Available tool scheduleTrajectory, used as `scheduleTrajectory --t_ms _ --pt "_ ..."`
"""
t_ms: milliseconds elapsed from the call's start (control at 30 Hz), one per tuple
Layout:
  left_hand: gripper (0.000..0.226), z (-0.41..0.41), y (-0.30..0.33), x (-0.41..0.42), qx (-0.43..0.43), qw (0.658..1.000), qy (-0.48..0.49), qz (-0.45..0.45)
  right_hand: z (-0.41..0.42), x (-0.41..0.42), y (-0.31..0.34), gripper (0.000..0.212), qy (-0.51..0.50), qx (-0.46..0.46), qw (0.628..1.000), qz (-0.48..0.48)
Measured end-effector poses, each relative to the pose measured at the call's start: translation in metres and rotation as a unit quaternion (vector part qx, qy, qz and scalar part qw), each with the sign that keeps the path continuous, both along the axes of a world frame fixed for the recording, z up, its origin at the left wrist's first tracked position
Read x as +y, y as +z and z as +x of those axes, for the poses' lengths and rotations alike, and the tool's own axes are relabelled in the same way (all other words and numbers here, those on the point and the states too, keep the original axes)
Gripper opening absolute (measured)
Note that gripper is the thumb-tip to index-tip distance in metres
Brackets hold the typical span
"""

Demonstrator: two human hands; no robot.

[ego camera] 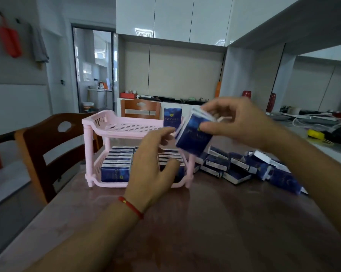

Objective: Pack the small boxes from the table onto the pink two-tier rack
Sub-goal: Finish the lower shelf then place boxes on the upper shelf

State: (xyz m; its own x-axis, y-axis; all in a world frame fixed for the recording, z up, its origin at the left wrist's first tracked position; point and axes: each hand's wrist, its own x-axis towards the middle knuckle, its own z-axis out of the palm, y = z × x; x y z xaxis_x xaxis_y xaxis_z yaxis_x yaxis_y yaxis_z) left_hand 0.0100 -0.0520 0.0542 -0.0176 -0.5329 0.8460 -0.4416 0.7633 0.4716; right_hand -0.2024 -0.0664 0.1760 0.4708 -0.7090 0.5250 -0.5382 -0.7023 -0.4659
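Nearest to me is the dark glossy counter (214, 222), with both forearms reaching out over it. At far left stands a wooden chair (48, 146), and just right of it the pink two-tier rack (91, 138) sits on the counter. Its lower tier (114, 183) already carries rows of blue boxes (116, 165), packed upright and close together, as far as I can see past my own hand; the upper tier (130, 127) is almost bare, with only one upright box (172, 116) standing at its right end. My left hand (152, 167), a red string bracelet (131, 207) on the wrist, hovers in front of the rack with its fingers (166, 132) loosely spread, holding nothing. Right of it, my right hand (236, 122) is raised near the upper tier and pinches a small stack of boxes (193, 136), thumb on the front face, the other fingers curled over the top edge; the stack is tilted and blurred, so I cannot count it. Further right, a loose heap of boxes (244, 165) lies on the counter beside the rack. I judge the job roughly halfway: bottom tier seemingly filled, top tier barely begun, and the heap plus the stack in hand left to place.
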Motion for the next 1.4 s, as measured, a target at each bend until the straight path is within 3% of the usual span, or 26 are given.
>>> scheduleTrajectory --t_ms 100,200,367,467,1400 --pt "0.053 0.018 0.001 -0.012 -0.057 0.979 0.191 -0.048 0.018 -0.024 0.029 0.025 0.009 -0.024 1.000 0.003" --pt "0.056 0.028 -0.007 -0.021 -0.132 0.956 0.261 -0.028 0.038 -0.053 0.045 0.028 -0.006 0.024 1.000 0.016" --pt "0.062 0.026 -0.016 -0.025 -0.156 0.952 0.265 -0.007 0.061 -0.094 0.045 0.034 -0.037 0.161 0.986 0.029" --pt "0.065 0.024 -0.016 -0.024 -0.153 0.952 0.265 0.004 0.062 -0.108 0.041 0.035 -0.043 0.197 0.979 0.011" --pt "0.066 0.022 -0.017 -0.021 -0.147 0.955 0.257 0.003 0.056 -0.113 0.024 0.046 -0.089 0.216 0.971 -0.045"
